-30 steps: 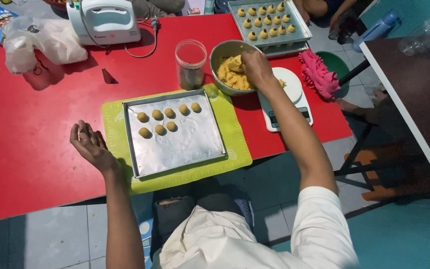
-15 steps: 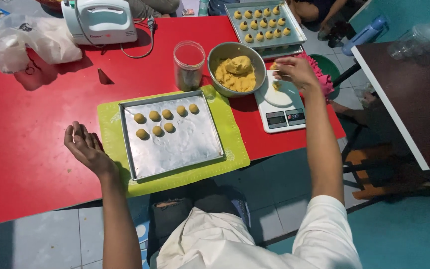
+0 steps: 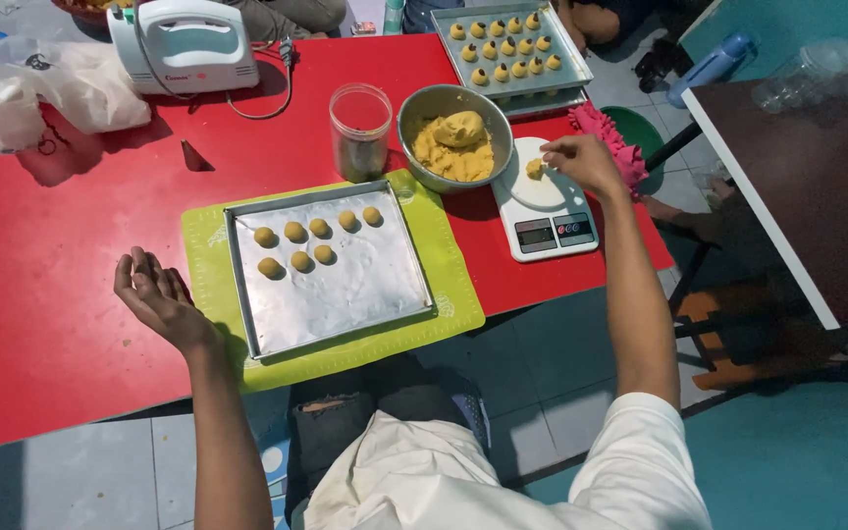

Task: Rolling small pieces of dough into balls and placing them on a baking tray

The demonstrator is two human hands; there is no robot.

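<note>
A red surface point(image 3: 41, 294) is seen from above. At the far left, at about ten o'clock, a knotted plastic bag point(image 3: 46, 88) is seen, with a white hand mixer point(image 3: 184, 44) just to its right. The left hand point(image 3: 154, 294) is held palm-up and released above the surface, just beside the left edge of a green mat point(image 3: 449, 304); nothing is grasped by it. On the mat a foil-lined tray point(image 3: 345, 285) is set, with seven small dough balls point(image 3: 311, 240) laid in two rows at its far end, near each other but apart. At twelve o'clock from the tray a clear cup point(image 3: 360, 128) stands, and beside it a metal bowl point(image 3: 422, 118) of yellow dough point(image 3: 453, 142). At two o'clock from the tray a white kitchen scale point(image 3: 552, 216) is placed, touching the bowl. The right hand point(image 3: 581, 162) is held over the scale's platform, its fingertips closed on a small dough piece point(image 3: 535, 169) that rests on or just above the platform; which, cannot be told. A second tray of finished balls point(image 3: 507, 44) lies at the far edge.

For an even portion, the piece is best released fully onto the platform's centre, with the hand lifted clear before the display is read.
</note>
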